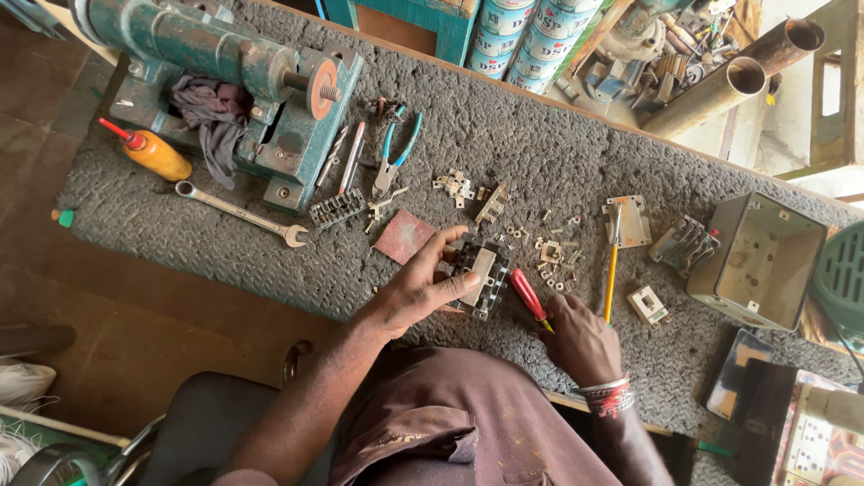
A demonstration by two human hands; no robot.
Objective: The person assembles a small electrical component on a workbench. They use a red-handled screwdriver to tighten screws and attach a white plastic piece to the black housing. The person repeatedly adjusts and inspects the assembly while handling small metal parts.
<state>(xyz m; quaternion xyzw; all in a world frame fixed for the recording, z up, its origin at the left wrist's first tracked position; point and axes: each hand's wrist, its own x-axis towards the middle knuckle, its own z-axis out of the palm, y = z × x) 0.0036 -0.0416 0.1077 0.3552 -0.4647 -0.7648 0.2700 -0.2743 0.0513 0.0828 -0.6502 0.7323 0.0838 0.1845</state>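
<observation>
The left hand steadies a dark switch assembly on the grey mat; the right hand grips a red-handled screwdriver just beside it.

stacked blue-and-white labelled tins at the top edge, beyond the bench.

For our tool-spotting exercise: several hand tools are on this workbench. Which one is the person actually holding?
The red-handled screwdriver, held in the right hand. The yellow screwdriver, the blue-handled pliers and the spanner all lie untouched on the mat.
</observation>
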